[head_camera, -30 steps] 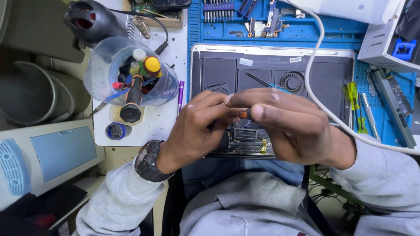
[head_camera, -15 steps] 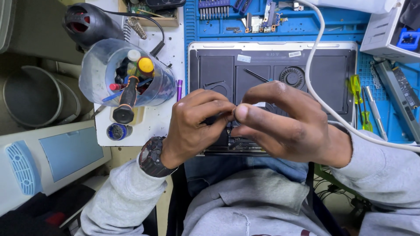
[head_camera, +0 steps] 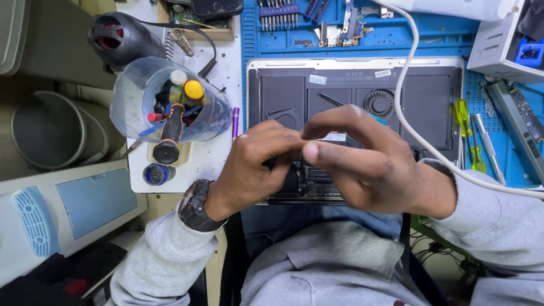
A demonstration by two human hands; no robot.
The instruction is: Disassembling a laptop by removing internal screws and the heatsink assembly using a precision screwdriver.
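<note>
- We hold both hands together over the near edge of the opened laptop (head_camera: pixel 354 85), which lies bottom-up on the blue work mat (head_camera: pixel 396 39) with its cover off, so that the fan (head_camera: pixel 378 103) and dark inner panels face us; that keeps the parts within reach of the fingers.
- Our left hand (head_camera: pixel 255 167) is curled, fingertips pinched toward the right thumb; something small and dark seems to sit between them, but we cannot tell what it is, since the fingers hide it.
- Our right hand (head_camera: pixel 368 164) arches over the board, thumb pressed against the left fingertips, as if steadying the same small item; we cannot tell whether it grips anything of its own.
- A white cable (head_camera: pixel 405 113) runs from the far side across the laptop and past our right wrist; it lies loose, clear of the fingers.
- To the left, a clear plastic cup (head_camera: pixel 130 107) keeps screwdrivers and pens upright and close by; near it stands a small blue-capped bottle (head_camera: pixel 155 174).
- On the right of the mat, green-handled screwdrivers (head_camera: pixel 463 116) lie just beside the laptop; a row of driver bits (head_camera: pixel 277 14) sits at the far edge.
</note>
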